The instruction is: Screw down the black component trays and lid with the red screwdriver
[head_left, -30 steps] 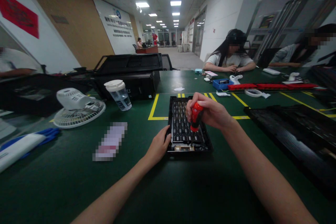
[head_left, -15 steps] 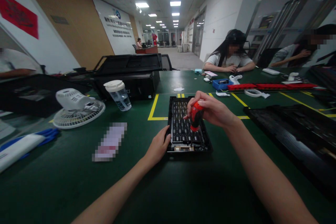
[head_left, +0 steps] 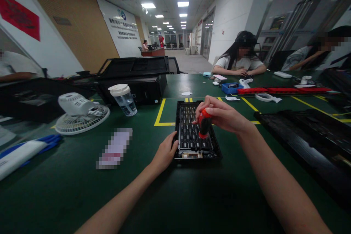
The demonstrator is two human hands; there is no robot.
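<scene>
Near the middle of the frame we have a shallow rectangular black plastic case lying flat on the dark green, faintly glossy surface. Its raised walls enclose a metallic-looking grid of repeating, rounded, bottle-like shapes, and along its lower edge runs a narrow strip of small parts, one of them pale and slender.

Our right hand comes in from the lower right, its thumb and fingers clamped on a screwdriver with a bulbous, smooth red and black handle. The tool stands nearly upright over the case, its thin dark shaft running down to the strip; we cannot tell whether the tip is seated in anything. Our left hand touches the case's left wall, thumb at the rim; we cannot tell whether those fingers grip it or only steady it.

Strips of flat yellow tape mark angular outlines behind the case. Left of centre we see a clear, straight-sided tumbler with a white lid, and beyond it a white plastic fan with a round ribbed grille. At the right edge lies a long black panel with a ridged, partly shiny face.
</scene>
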